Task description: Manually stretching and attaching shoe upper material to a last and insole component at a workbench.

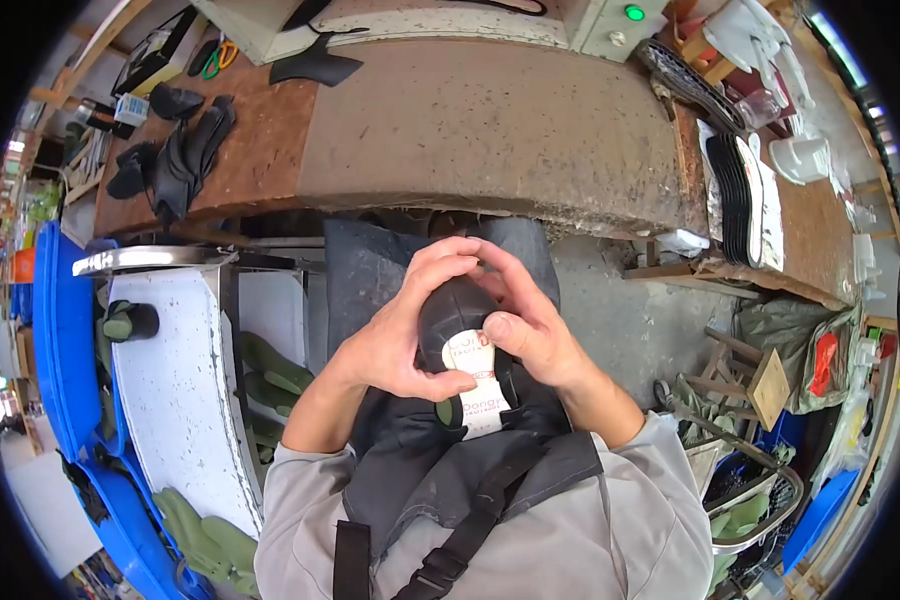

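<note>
A black leather shoe upper (457,300) is stretched over a shoe last above my lap, its toe pointing away from me. A pale printed insole (484,400) lies along the side facing up, and a bit of green last (444,411) shows near its left edge. My left hand (395,330) wraps the left side of the toe, thumb pressed across the insole. Around the right side curls my right hand (535,335), its thumb on the toe edge. The fingertips of both hands meet at the far end. What the underside looks like is hidden.
Ahead stands a brown workbench (490,130), with black leather pieces (192,145) at left and a stack of black soles (735,200) at right. Beside me on the left is a white rack (175,370) with green lasts (205,540). A wooden stool (750,385) stands right.
</note>
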The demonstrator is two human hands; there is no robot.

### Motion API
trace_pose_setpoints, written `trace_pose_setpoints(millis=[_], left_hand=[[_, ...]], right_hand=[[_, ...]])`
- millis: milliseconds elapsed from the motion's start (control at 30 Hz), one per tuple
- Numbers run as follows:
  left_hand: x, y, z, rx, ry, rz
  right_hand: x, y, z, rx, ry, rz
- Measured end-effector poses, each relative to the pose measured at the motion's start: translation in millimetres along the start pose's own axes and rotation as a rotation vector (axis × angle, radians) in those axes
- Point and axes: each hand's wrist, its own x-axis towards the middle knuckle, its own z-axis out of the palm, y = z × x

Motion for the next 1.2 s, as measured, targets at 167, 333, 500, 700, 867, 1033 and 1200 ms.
trace_pose_setpoints(millis=[167,333,500,700,867,1033,1200], left_hand=[[-3,8,1,0.096,0.020,0.063],[6,20,-10,-0.008,-0.008,0.054],[50,37,-13,-0.071,0.018,0.139],[105,30,-27,0.108,0.070,0.209],[128,12,-26,0.018,0.099,0.080],[131,3,-23,-0.169,0.187,0.140],[92,-8,-3,-0.091,0.438,0.131]], right_hand=[[-30,15,21,-0.304,0.094,0.089],[-31,-5,24,-0.210,-0.023,0.384],[-18,-16,13,-0.638,0.125,-0.048],[45,-23,-51,-1.091,0.277,-0.707],[50,-6,-76,-1.000,0.361,-0.636],[51,-3,-73,-0.917,0.341,-0.476],[45,1,-69,-1.062,0.368,-0.610]])
